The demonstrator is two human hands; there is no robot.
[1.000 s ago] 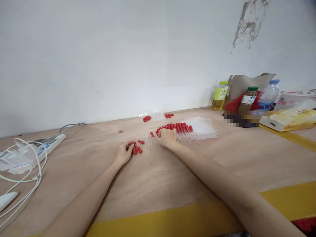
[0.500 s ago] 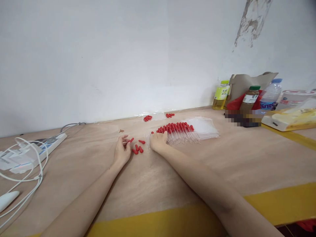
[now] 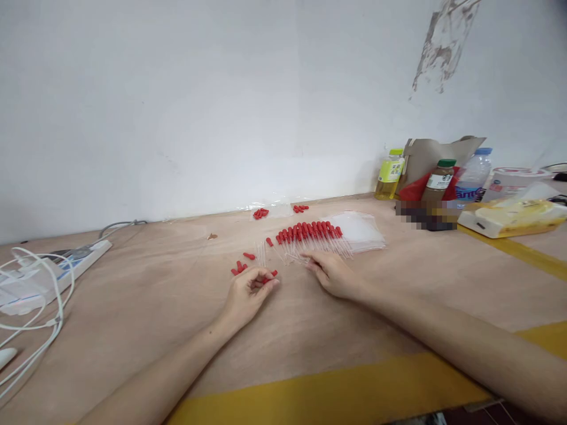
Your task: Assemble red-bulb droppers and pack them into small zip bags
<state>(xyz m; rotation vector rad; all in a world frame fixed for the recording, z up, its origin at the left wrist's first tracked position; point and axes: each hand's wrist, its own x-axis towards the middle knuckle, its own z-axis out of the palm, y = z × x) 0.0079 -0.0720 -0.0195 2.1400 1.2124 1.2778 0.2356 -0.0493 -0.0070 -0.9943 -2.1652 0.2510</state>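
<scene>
Pinched between the fingertips of my left hand [image 3: 250, 292] is a red rubber dropper bulb [image 3: 274, 273], partly covered by the fingers. My right hand [image 3: 334, 274] is closed on a thin glass dropper tube [image 3: 296, 258] whose free end points left. Just beyond it lies a row of glass droppers with red bulbs [image 3: 310, 230], side by side. One more capped dropper [image 3: 270, 242] lies apart at the row's left. Several bare glass tubes [image 3: 261, 255] rest beyond my left hand, beside a few loose red bulbs [image 3: 239, 267].
Clear plastic bags [image 3: 361, 230] lie right of the row. Two small piles of red bulbs [image 3: 261, 213] sit on plastic by the wall. A power strip [image 3: 88, 264] with white cables is at left. Bottles [image 3: 390, 174] and a tissue pack [image 3: 509, 218] stand at right.
My right hand has moved right and nearer me from the bare tubes, with a tube now in its fingers. My left hand has moved right with its red bulb.
</scene>
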